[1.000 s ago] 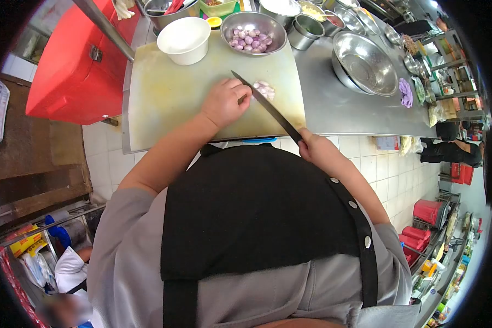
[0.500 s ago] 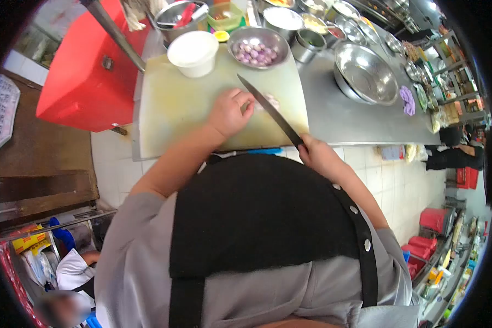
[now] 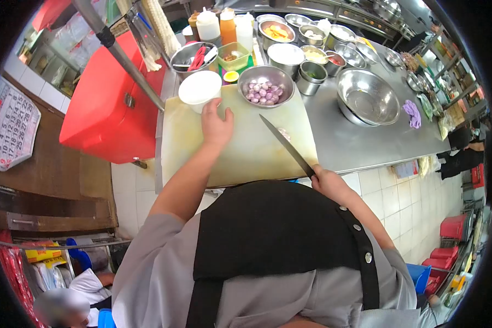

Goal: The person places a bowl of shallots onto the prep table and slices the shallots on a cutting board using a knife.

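In the frame's upper left, the left hand (image 3: 217, 128), thumb spread from fingers, is reaching to the white bowl (image 3: 198, 101); right of centre, the right hand (image 3: 331, 183) is gripping the knife (image 3: 287, 145) beside pale pieces (image 3: 285, 133) on the board (image 3: 243, 150)

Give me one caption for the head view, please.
Left hand at the white bowl, right hand holding a knife over the board, onions beyond.

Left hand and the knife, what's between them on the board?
Nothing: the head view shows only bare cutting board between the left hand and the knife. The small pale pieces lie past the blade.
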Motion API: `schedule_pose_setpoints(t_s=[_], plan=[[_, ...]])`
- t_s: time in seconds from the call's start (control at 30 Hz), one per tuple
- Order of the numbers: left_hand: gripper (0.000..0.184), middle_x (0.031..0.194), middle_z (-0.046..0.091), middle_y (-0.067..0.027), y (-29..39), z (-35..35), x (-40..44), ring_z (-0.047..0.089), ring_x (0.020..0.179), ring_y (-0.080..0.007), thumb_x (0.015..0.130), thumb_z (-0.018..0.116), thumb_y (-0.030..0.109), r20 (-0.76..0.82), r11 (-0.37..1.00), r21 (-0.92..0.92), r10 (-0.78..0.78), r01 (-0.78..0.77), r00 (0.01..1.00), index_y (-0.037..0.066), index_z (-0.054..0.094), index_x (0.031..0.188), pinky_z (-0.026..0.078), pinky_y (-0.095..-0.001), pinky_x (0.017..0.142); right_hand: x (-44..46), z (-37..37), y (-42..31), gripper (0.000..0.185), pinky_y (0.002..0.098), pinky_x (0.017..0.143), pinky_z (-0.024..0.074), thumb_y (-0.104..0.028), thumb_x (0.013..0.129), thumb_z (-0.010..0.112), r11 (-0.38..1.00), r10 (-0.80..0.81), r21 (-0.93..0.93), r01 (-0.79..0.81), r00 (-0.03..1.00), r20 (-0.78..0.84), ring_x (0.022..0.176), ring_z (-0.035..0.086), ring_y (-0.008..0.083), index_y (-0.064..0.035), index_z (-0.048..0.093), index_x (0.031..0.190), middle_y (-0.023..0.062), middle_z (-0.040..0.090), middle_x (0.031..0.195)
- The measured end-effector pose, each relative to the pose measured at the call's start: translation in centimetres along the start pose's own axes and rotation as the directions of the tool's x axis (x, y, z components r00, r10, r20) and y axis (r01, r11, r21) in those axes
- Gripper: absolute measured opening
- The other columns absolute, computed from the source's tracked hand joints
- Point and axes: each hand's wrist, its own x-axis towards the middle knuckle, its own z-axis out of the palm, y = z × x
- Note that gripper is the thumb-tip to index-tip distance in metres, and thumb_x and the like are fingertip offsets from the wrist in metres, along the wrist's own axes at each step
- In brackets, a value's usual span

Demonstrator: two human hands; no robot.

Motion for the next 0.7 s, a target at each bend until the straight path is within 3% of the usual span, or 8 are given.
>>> schedule_pose_setpoints(t_s=[0.13,0.23,0.33,0.37,0.43,0.5,0.6,0.7], plan=[[0.030,0.111,0.073,-0.0167,5.1,0.5,3.8,0.066,0.109,-0.0359,0.089,0.073,0.017,0.209,0.981,-0.176,0.113,-0.076,0.971,0.005,0.071,0.116,0.053,-0.0483,0.097,0.1,-0.4,0.0,0.022,0.0562,0.080,0.0545,-0.018,0.099,0.059,1.000,0.003,0.013,-0.004,0.999,0.032,0.090,0.069,0.0485,-0.0012,0.058,0.113,0.0291,0.071,0.093],[0.023,0.104,0.075,-0.0164,6.9,3.3,6.9,0.071,0.099,-0.0360,0.095,0.068,0.022,0.462,0.947,-0.037,0.300,-0.320,0.835,0.005,0.074,0.110,0.057,-0.0462,0.089,0.2,-0.5,0.2,0.022,0.0560,0.082,0.0538,-0.020,0.099,0.060,1.000,0.010,0.002,-0.010,0.998,0.061,0.092,0.070,0.0478,-0.0013,0.059,0.111,0.0288,0.071,0.094],[0.047,0.107,0.075,-0.0192,8.7,6.5,9.3,0.071,0.101,-0.0382,0.100,0.059,0.047,0.765,0.860,0.270,0.080,-0.432,0.639,0.006,0.080,0.100,0.057,-0.0508,0.090,0.6,-0.6,0.6,0.020,0.0549,0.082,0.0532,-0.022,0.100,0.058,0.996,0.080,0.039,-0.085,0.990,0.118,0.094,0.069,0.0475,-0.0032,0.061,0.106,0.0263,0.071,0.093],[0.054,0.104,0.076,-0.0215,8.6,7.1,9.7,0.073,0.096,-0.0394,0.100,0.053,0.054,0.789,0.815,0.280,0.106,-0.507,0.606,0.008,0.081,0.100,0.058,-0.0501,0.088,0.5,-0.9,0.4,0.020,0.0541,0.082,0.0533,-0.022,0.100,0.058,0.993,0.088,0.068,-0.097,0.988,0.128,0.094,0.070,0.0467,-0.0037,0.061,0.107,0.0255,0.071,0.092],[0.049,0.104,0.076,-0.0230,9.3,7.4,9.7,0.074,0.097,-0.0398,0.098,0.058,0.050,0.762,0.821,0.327,0.065,-0.468,0.645,0.008,0.082,0.099,0.058,-0.0494,0.088,0.3,-1.1,0.4,0.019,0.0531,0.082,0.0531,-0.022,0.101,0.057,0.994,0.069,0.072,-0.077,0.992,0.110,0.094,0.070,0.0449,-0.0044,0.061,0.107,0.0241,0.071,0.091],[0.047,0.103,0.076,-0.0229,9.5,8.1,10.3,0.074,0.096,-0.0398,0.095,0.061,0.050,0.814,0.778,0.344,0.032,-0.525,0.580,0.007,0.082,0.097,0.058,-0.0496,0.088,0.2,-0.7,0.7,0.020,0.0527,0.082,0.0528,-0.023,0.101,0.057,0.999,0.022,0.022,-0.023,0.998,0.067,0.093,0.070,0.0430,-0.0047,0.061,0.107,0.0230,0.071,0.091],[0.036,0.095,0.075,-0.0215,8.9,8.9,10.1,0.073,0.091,-0.0397,0.085,0.072,0.041,0.790,0.812,0.286,0.101,-0.509,0.605,0.006,0.079,0.086,0.058,-0.0512,0.085,0.0,-1.1,0.4,0.021,0.0523,0.083,0.0531,-0.024,0.102,0.057,0.997,0.056,0.054,-0.063,0.991,0.122,0.094,0.070,0.0429,-0.0051,0.061,0.108,0.0222,0.071,0.093],[0.042,0.102,0.077,-0.0207,9.4,7.8,10.4,0.074,0.094,-0.0394,0.087,0.071,0.046,0.838,0.774,0.244,0.136,-0.585,0.528,0.006,0.082,0.093,0.058,-0.0488,0.089,0.6,0.0,1.4,0.021,0.0527,0.083,0.0532,-0.025,0.102,0.057,0.992,0.065,0.098,-0.079,0.988,0.139,0.095,0.070,0.0441,-0.0054,0.061,0.109,0.0218,0.071,0.095]])
